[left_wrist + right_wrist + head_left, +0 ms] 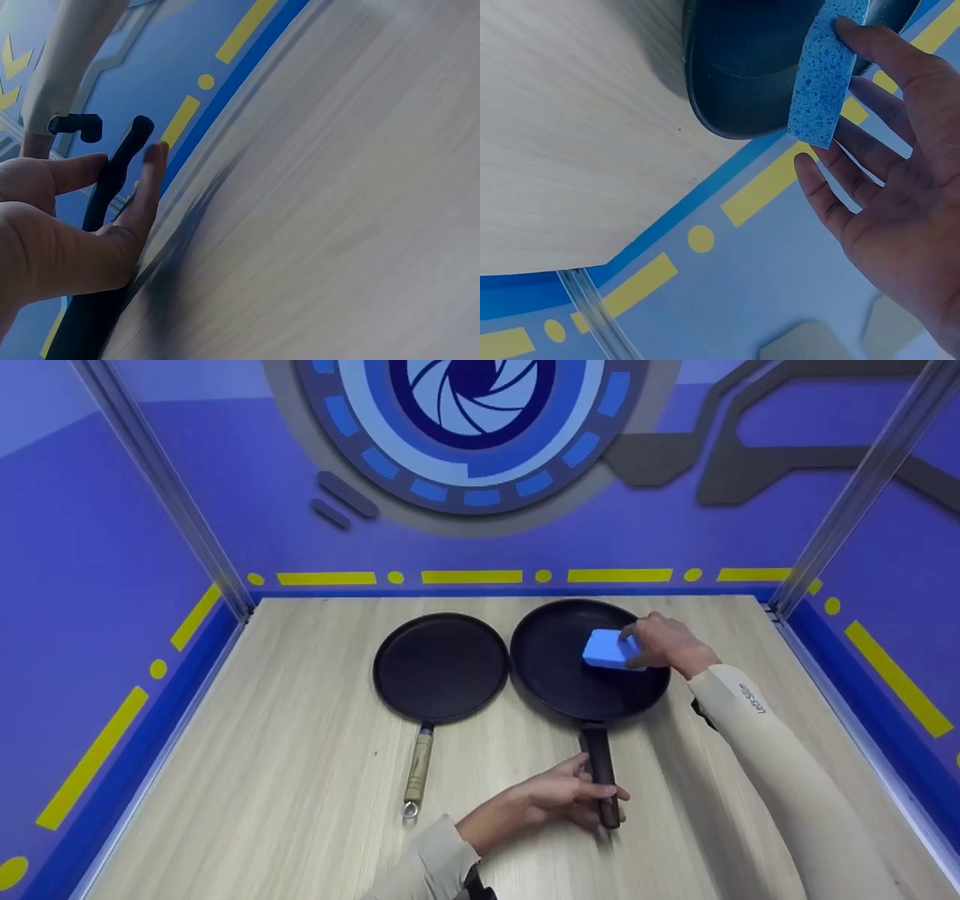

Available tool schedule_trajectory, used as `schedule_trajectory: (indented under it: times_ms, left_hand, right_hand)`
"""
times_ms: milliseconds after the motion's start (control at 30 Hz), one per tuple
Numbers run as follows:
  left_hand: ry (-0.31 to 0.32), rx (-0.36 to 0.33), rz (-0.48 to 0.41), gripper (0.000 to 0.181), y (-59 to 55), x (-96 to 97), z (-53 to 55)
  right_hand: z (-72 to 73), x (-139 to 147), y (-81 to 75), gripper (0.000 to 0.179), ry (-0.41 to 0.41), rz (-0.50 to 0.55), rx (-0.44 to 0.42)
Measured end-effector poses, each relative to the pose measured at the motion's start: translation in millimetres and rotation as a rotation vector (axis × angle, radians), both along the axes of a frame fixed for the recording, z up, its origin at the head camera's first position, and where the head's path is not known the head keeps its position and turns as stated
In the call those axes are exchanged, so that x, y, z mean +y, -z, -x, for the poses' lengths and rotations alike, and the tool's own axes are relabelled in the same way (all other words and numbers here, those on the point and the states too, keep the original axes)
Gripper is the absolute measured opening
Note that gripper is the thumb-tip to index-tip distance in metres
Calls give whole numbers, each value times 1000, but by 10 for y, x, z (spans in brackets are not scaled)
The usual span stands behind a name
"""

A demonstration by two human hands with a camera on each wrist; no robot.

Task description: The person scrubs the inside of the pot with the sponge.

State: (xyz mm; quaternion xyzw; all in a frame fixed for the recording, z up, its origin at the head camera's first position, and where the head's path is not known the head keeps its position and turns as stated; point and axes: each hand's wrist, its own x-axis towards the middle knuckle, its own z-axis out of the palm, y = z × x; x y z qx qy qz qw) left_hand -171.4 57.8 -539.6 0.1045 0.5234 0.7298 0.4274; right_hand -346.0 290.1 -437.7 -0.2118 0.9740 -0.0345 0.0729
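My right hand (664, 641) pinches a light blue sponge (606, 649) between thumb and fingers, over the inside of a dark frying pan (551, 675). In the right wrist view the porous sponge (817, 90) stands on edge above the pan, the lower fingers spread off it. My left hand (551, 796) holds the pan's black handle (598, 754) near its end. The left wrist view shows fingers and thumb on either side of that handle (129, 154). Left of this pan lies a flat black pan (441, 667) with a wooden handle (418, 769); no hand touches it.
Both pans rest side by side, rims close together, on a light wood table (300, 750). Blue panels with yellow dashes (471, 577) enclose its back and sides. Metal posts (176, 502) stand at the back corners.
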Motion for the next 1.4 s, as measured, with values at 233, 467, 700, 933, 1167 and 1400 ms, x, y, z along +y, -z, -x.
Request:
schedule_trajectory:
  times_ms: [233,467,700,933,1167,1400]
  left_hand:
    - [-111,-4,25,49,-2,39,-9]
    - [-125,28,61,46,-2,52,-1]
    - [-124,82,91,43,-20,42,-30]
    - [-59,122,43,42,-37,13,-37]
    - [-45,120,21,45,-27,12,-54]
    - [-55,88,11,50,-22,-1,0]
  right_hand:
    - [111,7,101,44,12,-1,12]
    - [261,-6,230,44,40,-23,150]
    - [398,-177,431,51,150,93,129]
    - [553,-404,496,64,234,165,-53]
    - [575,-575,503,85,281,251,-261]
    - [634,-797,553,81,138,242,-295]
